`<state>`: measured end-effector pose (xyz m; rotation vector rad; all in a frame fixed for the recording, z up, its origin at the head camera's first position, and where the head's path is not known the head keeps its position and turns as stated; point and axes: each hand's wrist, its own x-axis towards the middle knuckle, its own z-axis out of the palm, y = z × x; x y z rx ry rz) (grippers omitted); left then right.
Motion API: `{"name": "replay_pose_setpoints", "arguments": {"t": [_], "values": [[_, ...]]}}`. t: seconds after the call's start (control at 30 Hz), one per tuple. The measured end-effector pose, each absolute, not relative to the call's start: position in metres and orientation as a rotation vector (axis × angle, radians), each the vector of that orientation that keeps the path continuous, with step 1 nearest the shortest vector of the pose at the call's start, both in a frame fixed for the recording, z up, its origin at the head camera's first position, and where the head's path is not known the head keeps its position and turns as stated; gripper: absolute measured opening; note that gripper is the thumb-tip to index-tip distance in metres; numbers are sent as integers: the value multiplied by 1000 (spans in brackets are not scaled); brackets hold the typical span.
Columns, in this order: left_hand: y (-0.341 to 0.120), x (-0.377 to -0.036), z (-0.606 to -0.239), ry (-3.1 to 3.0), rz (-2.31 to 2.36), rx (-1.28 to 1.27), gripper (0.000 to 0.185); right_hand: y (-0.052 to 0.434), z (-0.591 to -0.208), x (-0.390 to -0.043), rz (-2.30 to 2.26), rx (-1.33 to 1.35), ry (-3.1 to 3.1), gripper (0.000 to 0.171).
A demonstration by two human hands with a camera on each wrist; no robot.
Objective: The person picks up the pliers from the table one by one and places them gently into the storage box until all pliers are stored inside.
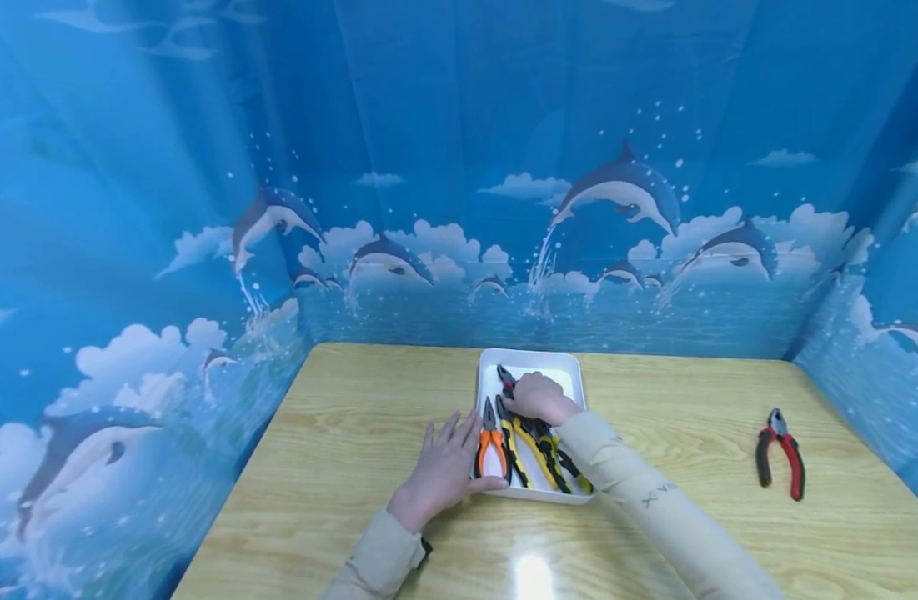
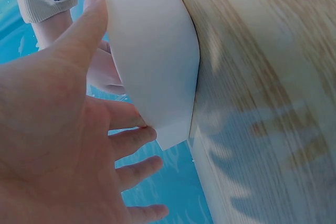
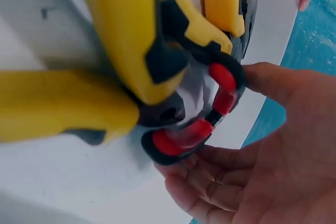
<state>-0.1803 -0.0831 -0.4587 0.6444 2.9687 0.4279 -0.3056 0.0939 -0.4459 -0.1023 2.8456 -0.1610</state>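
Note:
A white tray (image 1: 534,357) sits mid-table and holds several pliers. My right hand (image 1: 539,397) is inside it, thumb and curled fingers pinching the handles of red-and-black pliers (image 1: 506,379). The right wrist view shows those red-and-black handles (image 3: 184,135) between the fingers of my right hand (image 3: 247,161), beside yellow-and-black pliers (image 3: 136,40). Orange-handled pliers (image 1: 492,450) and yellow-handled pliers (image 1: 537,454) lie side by side in the tray. My left hand (image 1: 443,467) lies flat on the table, its straight fingers against the tray's left wall (image 2: 152,51). My left hand (image 2: 63,145) holds nothing.
Another pair of red-and-black pliers (image 1: 780,454) lies on the wooden table (image 1: 338,417) at the far right. Blue dolphin-print curtains close in the table at the back and on both sides. My right sleeve (image 1: 654,500) crosses the table in front of the tray.

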Motion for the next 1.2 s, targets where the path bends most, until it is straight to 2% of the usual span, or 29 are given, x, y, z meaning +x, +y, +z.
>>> {"name": "replay_pose_setpoints", "arguments": {"t": [0.33, 0.43, 0.63, 0.87, 1.2], "values": [[-84, -180, -458, 2980, 425, 648, 101, 100, -440, -305, -97, -160, 2889, 55], [-83, -179, -457, 2981, 424, 651, 100, 102, -437, -304, -108, -201, 2962, 51], [-83, -179, -458, 2975, 434, 644, 101, 106, -428, -300, -92, -392, 3184, 31], [-82, -180, -460, 2959, 442, 628, 102, 111, -423, -288, -1, -549, 3482, 29], [-82, -180, -458, 2950, 439, 612, 102, 126, -415, -268, 70, -592, 3683, 26]]}}
